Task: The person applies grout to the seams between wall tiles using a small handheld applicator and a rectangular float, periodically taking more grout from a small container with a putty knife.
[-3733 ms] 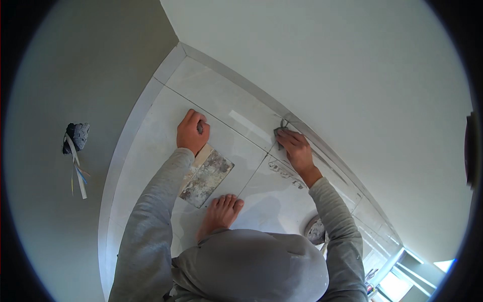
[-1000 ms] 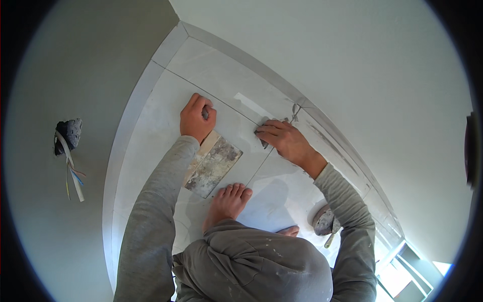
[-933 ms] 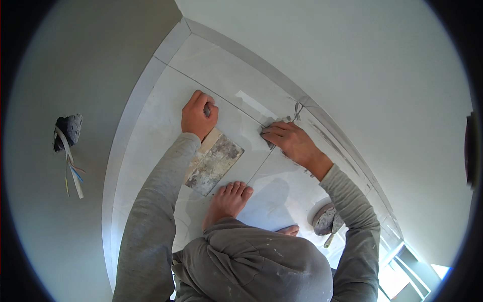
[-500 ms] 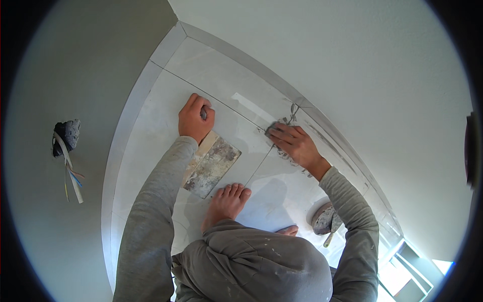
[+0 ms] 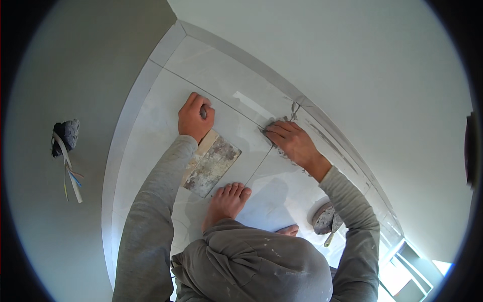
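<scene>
Left hand [image 5: 195,120] fisted round dark lump [image 5: 203,112], my right hand [image 5: 297,145] pinching dark pad [image 5: 263,131] by floor joint [image 5: 260,165]; left tile [image 5: 156,115] looks clean, smears [image 5: 295,107] remain near skirting [image 5: 236,50]

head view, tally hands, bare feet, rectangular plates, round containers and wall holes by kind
Hands: 2 (left hand, right hand)
Bare feet: 2, one partly visible
Stained rectangular plate: 1
Round container: 1
Wall hole: 1
Total: 7

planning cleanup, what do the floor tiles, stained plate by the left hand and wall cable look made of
Floor tiles: likely glazed ceramic or porcelain, given the glossy reflections.
Stained plate: perhaps metal, given crisp straight edges; dull grime obscures it.
Wall cable: probably smooth white plastic, coloured wires beside it.
</scene>
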### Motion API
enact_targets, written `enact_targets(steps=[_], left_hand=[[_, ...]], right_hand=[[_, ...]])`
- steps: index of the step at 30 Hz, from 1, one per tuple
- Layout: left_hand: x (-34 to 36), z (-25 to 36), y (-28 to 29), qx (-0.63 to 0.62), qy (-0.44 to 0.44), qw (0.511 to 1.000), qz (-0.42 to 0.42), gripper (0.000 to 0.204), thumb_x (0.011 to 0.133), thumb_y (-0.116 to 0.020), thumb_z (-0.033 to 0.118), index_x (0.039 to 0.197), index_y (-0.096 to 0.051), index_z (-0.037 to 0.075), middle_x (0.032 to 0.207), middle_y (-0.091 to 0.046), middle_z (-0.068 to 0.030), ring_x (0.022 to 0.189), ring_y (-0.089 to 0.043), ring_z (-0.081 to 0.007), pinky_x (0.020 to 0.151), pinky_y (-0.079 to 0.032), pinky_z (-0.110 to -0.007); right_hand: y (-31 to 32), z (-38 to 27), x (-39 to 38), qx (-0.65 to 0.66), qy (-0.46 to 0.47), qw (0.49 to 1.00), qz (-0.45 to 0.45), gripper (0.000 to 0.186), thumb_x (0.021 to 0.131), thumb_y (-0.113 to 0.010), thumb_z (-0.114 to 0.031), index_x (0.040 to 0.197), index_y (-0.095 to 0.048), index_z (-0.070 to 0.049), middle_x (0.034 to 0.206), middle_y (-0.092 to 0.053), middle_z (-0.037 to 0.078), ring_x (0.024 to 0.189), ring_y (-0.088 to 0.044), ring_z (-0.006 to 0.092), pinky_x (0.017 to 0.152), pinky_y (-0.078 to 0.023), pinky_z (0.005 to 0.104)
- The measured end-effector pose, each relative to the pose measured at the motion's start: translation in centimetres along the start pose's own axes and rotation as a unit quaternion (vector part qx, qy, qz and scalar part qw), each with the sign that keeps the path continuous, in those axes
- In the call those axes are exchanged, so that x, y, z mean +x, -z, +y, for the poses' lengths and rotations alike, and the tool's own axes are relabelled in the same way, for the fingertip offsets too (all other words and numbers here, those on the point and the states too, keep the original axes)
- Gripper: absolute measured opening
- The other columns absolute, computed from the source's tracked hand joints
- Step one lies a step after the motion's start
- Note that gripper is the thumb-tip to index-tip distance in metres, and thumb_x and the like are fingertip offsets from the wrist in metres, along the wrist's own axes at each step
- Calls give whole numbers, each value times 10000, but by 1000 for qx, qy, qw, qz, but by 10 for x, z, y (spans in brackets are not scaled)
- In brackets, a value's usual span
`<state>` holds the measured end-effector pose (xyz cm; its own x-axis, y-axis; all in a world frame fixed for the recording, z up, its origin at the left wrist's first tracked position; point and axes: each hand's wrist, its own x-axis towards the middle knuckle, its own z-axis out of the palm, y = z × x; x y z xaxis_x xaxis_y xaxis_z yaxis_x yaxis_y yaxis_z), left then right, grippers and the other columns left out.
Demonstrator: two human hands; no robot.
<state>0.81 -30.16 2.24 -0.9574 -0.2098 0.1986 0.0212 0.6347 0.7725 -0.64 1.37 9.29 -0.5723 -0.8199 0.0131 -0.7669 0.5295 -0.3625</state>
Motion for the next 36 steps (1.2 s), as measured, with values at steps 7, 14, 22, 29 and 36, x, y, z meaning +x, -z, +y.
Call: enact_targets(steps=[7, 14, 22, 29, 36], left_hand=[[-2, -4, 5, 3, -18, 1000, 11, 102, 797, -637, -25, 806, -588, 64, 812, -583, -63, 594, -603, -223, 561, -503, -344], [-1, 0, -2, 0, -17, 1000, 9, 98, 795, -624, -27, 808, -589, 64, 806, -580, -62, 598, -605, -222, 561, -501, -338], [-3, -6, 3, 5, -17, 1000, 8, 101, 793, -622, -28, 813, -595, 67, 802, -581, -61, 601, -611, -232, 563, -505, -346], [-1, -4, 0, -5, -25, 1000, 14, 103, 793, -625, -27, 803, -588, 68, 799, -576, -63, 591, -605, -235, 558, -502, -346], [0, -1, 0, -4, -10, 1000, -8, 92, 796, -624, -26, 811, -595, 60, 798, -575, -60, 585, -599, -217, 555, -498, -339]], right_hand=[[21, -4, -61, 98, -159, 982, -31, 393, 780, -639, 59, 1159, -704, -24, 1114, -723, 151, 1083, -669, 337, 941, -549, 434], [-21, 11, -10, -64, -302, 924, 227, 439, 784, -619, 143, 1192, -697, -2, 1127, -724, 188, 1057, -664, 380, 894, -562, 439], [-27, -50, -40, 101, -279, 949, 102, 430, 778, -606, 123, 1180, -685, -8, 1012, -725, 184, 1005, -670, 370, 869, -563, 453], [-11, 1, -1, -57, -284, 916, 276, 404, 767, -641, 128, 1122, -728, -44, 1058, -751, 129, 954, -699, 341, 824, -580, 429], [-33, 5, 18, -105, -306, 912, 254, 375, 745, -639, 95, 1092, -715, -26, 1084, -749, 123, 1003, -685, 317, 857, -547, 418]])
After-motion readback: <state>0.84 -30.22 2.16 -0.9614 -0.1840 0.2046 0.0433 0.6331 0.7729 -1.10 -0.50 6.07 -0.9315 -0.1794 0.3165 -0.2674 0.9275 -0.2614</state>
